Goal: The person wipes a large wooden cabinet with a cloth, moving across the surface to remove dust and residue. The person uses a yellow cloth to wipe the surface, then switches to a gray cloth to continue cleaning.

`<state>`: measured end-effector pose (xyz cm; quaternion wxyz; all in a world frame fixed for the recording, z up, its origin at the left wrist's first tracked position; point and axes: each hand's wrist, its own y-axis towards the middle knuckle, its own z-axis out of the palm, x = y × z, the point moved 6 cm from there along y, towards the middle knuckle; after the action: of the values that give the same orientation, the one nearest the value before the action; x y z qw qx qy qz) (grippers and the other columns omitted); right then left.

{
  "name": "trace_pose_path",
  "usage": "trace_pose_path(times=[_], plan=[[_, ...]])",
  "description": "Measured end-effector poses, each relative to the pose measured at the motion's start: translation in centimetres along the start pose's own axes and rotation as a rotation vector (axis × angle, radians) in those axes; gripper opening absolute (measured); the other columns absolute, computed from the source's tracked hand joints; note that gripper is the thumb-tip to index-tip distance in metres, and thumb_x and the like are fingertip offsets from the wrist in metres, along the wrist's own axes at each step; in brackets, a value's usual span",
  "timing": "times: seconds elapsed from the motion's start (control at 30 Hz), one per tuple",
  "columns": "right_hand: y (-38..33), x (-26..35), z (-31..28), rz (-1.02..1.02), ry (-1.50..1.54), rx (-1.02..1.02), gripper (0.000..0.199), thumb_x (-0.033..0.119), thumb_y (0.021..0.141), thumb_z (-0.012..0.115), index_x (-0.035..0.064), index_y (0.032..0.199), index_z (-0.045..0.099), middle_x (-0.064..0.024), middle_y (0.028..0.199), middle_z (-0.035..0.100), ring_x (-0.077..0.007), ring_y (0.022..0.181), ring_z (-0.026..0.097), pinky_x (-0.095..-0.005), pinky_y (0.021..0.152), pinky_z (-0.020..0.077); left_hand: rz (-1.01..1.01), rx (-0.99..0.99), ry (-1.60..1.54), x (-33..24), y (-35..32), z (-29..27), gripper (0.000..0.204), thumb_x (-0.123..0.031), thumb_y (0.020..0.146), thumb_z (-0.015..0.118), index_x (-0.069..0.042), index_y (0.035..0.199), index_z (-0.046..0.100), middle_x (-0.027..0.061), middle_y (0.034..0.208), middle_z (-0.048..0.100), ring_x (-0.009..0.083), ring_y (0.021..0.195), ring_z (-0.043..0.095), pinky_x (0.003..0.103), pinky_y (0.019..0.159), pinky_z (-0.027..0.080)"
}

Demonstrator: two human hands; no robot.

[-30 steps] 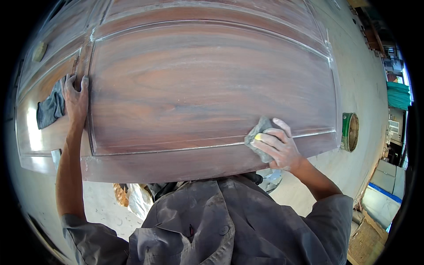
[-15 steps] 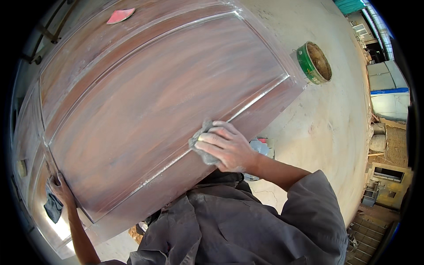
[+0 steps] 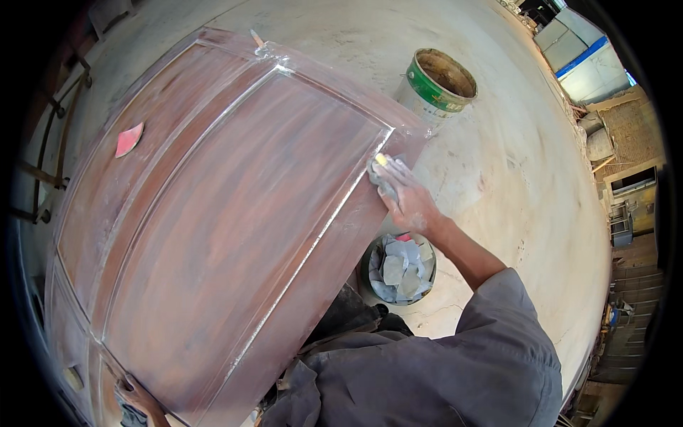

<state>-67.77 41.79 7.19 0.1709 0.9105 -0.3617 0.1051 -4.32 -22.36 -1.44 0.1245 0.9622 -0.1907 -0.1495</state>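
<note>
A brown wooden panelled door (image 3: 235, 206) lies before me, with white dust along its moulding grooves. My right hand (image 3: 407, 196) is closed on a crumpled grey rag (image 3: 382, 183), pressed to the long near-side border by the panel's far right corner. Something yellow wraps one fingertip of that hand. At the lower left, my left hand (image 3: 142, 400) rests on the door near a groove, fingers bent over a dark grey cloth (image 3: 133, 415). The picture's edge cuts off part of this hand.
A pink fan-shaped sandpaper piece (image 3: 130, 141) and a small block (image 3: 73, 378) lie on the door. A green-banded bucket (image 3: 430, 89) stands beyond its right corner. A tub of grey sheet scraps (image 3: 402, 269) sits at the near side. A wheeled metal frame (image 3: 44, 171) stands left.
My right hand has slid with the rag along the border toward the far right corner. The view has turned, so the tub of scraps shows fully. My left hand stays on the door.
</note>
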Motion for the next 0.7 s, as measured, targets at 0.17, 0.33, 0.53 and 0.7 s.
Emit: trace_pose_path(times=[0.17,0.33,0.53,0.7], plan=[[2.5,-7.0,-0.6,0.119,-0.206,-0.112,0.047,0.016,0.098,0.057,-0.0035,0.141,0.053,-0.0238,0.149,0.051,-0.0426,0.139,0.046,-0.0477,0.119,0.0348,0.029,-0.030,-0.007,-1.0,0.3,0.1,0.054,-0.040,0.102,0.061,0.010,0.122,0.062,0.0255,0.115,0.064,0.0394,0.108,0.060,0.047,0.095,0.046],[1.2,-4.5,-0.7,0.026,-0.076,-0.032,0.049,0.018,0.099,0.056,-0.0014,0.144,0.051,-0.0250,0.149,0.051,-0.0430,0.141,0.044,-0.0483,0.119,0.0333,0.007,-0.024,-0.037,-0.8,0.2,-0.2,0.055,-0.041,0.102,0.061,0.010,0.122,0.061,0.0247,0.113,0.064,0.0388,0.107,0.060,0.046,0.095,0.046],[2.7,-8.5,0.5,0.114,-0.187,-0.052,0.053,0.022,0.100,0.055,-0.0008,0.148,0.047,-0.0254,0.154,0.045,-0.0408,0.146,0.038,-0.0477,0.123,0.0286,0.070,-0.042,-0.019,-1.6,0.3,0.1,0.051,-0.034,0.101,0.064,0.013,0.120,0.060,0.0275,0.113,0.063,0.0416,0.109,0.059,0.048,0.097,0.046],[0.6,-0.6,0.8,-0.070,-0.034,0.116,0.056,0.021,0.100,0.055,-0.0023,0.150,0.043,-0.0261,0.157,0.039,-0.0413,0.147,0.036,-0.0470,0.125,0.0252,0.001,-0.026,-0.116,1.0,-0.4,0.0,0.052,-0.035,0.100,0.065,0.011,0.122,0.060,0.0267,0.112,0.063,0.0402,0.107,0.059,0.048,0.097,0.045]])
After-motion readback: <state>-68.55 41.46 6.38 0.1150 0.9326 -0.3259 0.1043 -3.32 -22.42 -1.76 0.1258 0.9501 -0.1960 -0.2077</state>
